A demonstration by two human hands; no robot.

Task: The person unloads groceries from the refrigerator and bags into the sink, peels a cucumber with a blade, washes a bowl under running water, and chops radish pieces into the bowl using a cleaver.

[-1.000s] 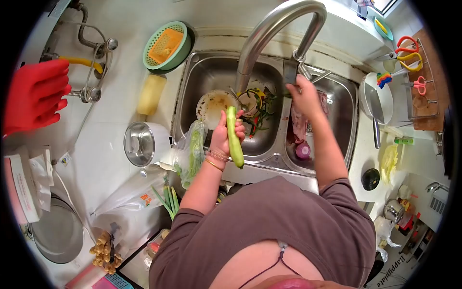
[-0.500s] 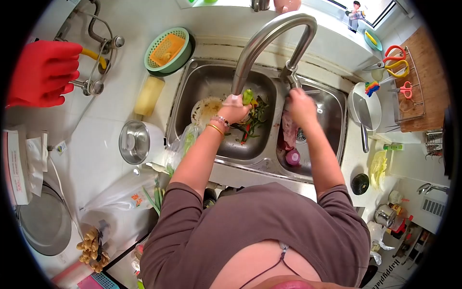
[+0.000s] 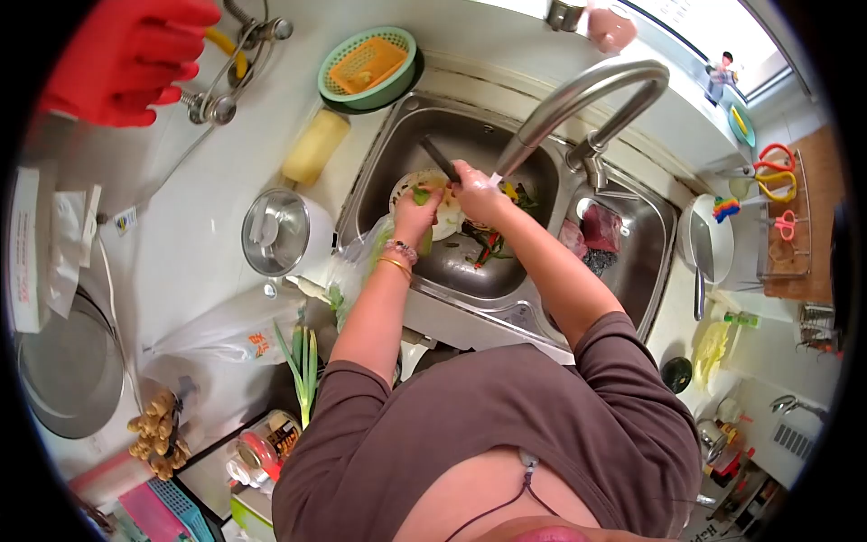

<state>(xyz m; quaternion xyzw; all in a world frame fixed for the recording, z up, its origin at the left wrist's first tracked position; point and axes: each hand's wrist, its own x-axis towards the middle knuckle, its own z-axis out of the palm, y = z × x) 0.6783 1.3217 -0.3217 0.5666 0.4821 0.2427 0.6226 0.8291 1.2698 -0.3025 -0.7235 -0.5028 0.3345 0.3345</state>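
Note:
My left hand [image 3: 417, 217], with bracelets at its wrist, is closed around a green pepper [image 3: 421, 194] over the left sink basin [image 3: 370, 181]. Close beside it, my right hand [image 3: 479, 194] grips a dark, narrow, knife-like tool [image 3: 440, 160] that points up and to the left. A pale plate [image 3: 404, 187] with dark bits on it lies under my hands. Green and red peppers [image 3: 488, 246] rest on the basin floor, partly hidden by my right forearm. The steel faucet [image 3: 578, 99] arches over the basin, its spout end just by my right hand.
In the right basin [image 3: 646, 262] lie pink meat [image 3: 572, 238] and a dark red block [image 3: 601, 228]. A steel pot [image 3: 271, 233], a plastic bag [image 3: 361, 262] and a green basket [image 3: 388, 86] stand left of the sink. A white bowl [image 3: 718, 235] stands at right.
My right hand has left the faucet lever and moved left into the left basin, now gripping a dark tool. My left hand still holds the green pepper. The view has shifted.

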